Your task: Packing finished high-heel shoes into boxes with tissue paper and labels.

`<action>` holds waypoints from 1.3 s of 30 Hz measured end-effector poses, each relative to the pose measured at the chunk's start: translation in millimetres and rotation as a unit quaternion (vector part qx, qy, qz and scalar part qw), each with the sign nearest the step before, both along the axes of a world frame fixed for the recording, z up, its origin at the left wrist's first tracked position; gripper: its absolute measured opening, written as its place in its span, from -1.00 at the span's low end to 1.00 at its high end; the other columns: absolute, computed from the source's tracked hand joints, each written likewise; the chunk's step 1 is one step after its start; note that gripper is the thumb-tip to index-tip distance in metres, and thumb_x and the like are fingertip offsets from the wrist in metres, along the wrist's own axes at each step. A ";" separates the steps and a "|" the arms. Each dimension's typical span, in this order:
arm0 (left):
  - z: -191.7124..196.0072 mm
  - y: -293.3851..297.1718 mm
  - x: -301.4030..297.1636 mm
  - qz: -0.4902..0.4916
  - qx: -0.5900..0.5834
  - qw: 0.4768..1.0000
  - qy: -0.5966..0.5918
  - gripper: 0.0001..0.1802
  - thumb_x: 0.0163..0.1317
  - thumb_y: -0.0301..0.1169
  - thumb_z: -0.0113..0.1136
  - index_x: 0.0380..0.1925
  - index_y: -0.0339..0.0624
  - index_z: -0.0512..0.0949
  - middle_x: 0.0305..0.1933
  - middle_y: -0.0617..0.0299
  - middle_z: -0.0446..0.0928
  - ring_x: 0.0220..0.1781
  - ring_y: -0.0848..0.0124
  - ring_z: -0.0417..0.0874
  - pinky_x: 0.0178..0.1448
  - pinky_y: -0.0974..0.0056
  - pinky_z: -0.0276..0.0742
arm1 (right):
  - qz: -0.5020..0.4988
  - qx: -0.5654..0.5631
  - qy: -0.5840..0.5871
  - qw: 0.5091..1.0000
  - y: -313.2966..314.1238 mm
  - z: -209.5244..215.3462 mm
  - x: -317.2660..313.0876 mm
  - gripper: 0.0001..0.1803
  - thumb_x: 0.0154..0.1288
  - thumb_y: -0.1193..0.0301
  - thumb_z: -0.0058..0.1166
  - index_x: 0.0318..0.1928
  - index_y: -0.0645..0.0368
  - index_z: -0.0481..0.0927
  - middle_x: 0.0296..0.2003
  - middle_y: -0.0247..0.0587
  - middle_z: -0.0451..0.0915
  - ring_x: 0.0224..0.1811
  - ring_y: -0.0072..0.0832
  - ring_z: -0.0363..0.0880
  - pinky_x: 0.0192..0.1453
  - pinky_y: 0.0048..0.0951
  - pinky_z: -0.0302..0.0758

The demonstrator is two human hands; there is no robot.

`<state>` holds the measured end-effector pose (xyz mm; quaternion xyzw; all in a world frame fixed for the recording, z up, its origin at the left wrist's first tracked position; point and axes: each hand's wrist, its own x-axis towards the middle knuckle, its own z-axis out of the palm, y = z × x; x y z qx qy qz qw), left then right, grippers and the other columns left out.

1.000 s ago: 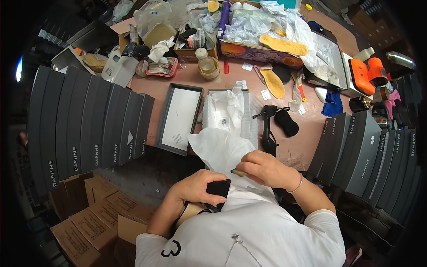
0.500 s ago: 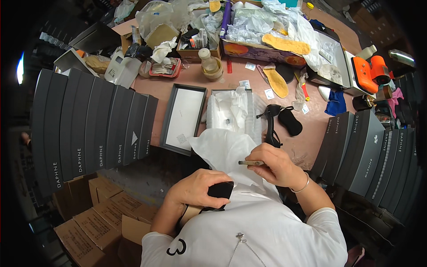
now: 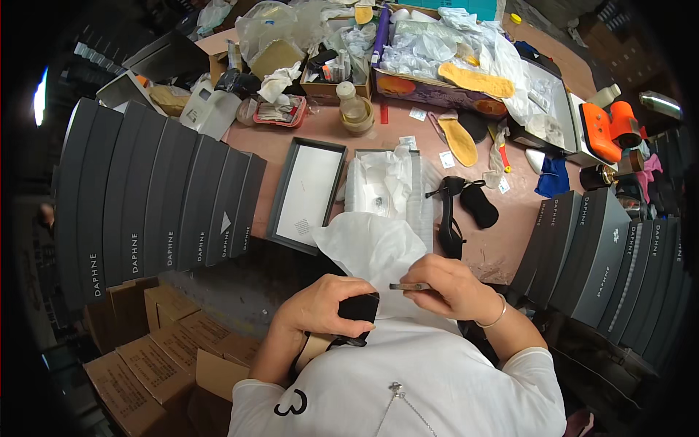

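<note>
My left hand [image 3: 318, 304] is wrapped round a black shoe [image 3: 357, 308] with a beige inner side, close against my white shirt. Its far end is hidden by the hand and shirt. Pinched in my right hand [image 3: 450, 285] is a short, narrow, brownish strip-like tool [image 3: 403, 286]; its tip points left toward the shoe, apart from it. White tissue paper [image 3: 373, 240] drapes from the table edge toward my lap, between the hands and an open shoe box [image 3: 354, 186] lined with tissue. Another black shoe [image 3: 448, 218] with straps lies right of the box.
Left of the box rests a grey box lid [image 3: 285, 193]. Dark shoe boxes stand in rows at left [image 3: 153, 197] and right [image 3: 593, 247]. Behind are a lidded bottle [image 3: 354, 109], yellow insoles [image 3: 459, 142], a black pouch-like piece [image 3: 479, 205] and an orange tool [image 3: 608, 124]. Cardboard cartons [image 3: 156, 364] sit lower left.
My right hand has come slightly down and nearer my body with the strip-like tool. The left hand keeps its hold on the shoe. The whole view has shifted a little.
</note>
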<state>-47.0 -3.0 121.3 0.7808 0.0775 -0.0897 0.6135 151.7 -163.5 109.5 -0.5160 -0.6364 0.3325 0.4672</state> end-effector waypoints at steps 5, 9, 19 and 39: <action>-7.7 4.0 -1.3 -0.002 0.000 1.000 0.028 -0.52 -0.12 -0.28 0.43 -0.22 -0.37 0.56 -0.33 0.06 0.60 -0.31 0.27 0.62 -0.16 0.32 0.51 | 0.075 0.006 -0.072 0.995 11.4 -3.9 -12.2 -0.77 0.14 0.49 0.17 -0.16 0.22 0.53 -0.36 -0.15 0.47 -0.38 -0.20 0.50 -0.25 -0.30 0.48; -18.6 20.3 -22.5 0.084 -0.070 0.994 0.027 -0.59 -0.10 -0.32 0.43 -0.24 -0.30 0.59 -0.37 0.19 0.57 -0.33 0.47 0.55 -0.18 0.37 0.48 | -0.002 -0.044 -0.048 0.998 10.0 -33.8 13.6 -0.81 0.20 0.46 0.15 -0.20 0.26 0.51 -0.34 -0.09 0.51 -0.33 -0.14 0.53 -0.24 -0.31 0.48; 26.0 80.0 2.3 0.259 0.193 0.944 -0.070 -0.71 0.03 -0.37 0.33 -0.28 -0.26 0.52 -0.34 0.15 0.52 -0.37 0.37 0.55 -0.22 0.30 0.47 | -0.396 0.034 -0.217 0.891 119.7 -162.8 140.7 -0.68 0.22 0.45 0.14 -0.04 0.31 0.48 -0.16 0.11 0.57 -0.11 -0.01 0.55 -0.06 -0.19 0.46; -58.4 113.2 -16.1 0.542 -0.045 0.831 -0.119 -0.65 0.37 -0.23 0.12 -0.15 -0.36 0.61 -0.38 0.43 0.49 -0.29 0.61 0.45 -0.24 0.41 0.39 | 0.072 -0.147 0.425 0.890 19.4 -49.0 2.9 -0.38 -0.06 0.34 0.39 0.03 0.42 0.57 0.15 0.13 0.47 0.24 -0.17 0.42 0.29 -0.20 0.36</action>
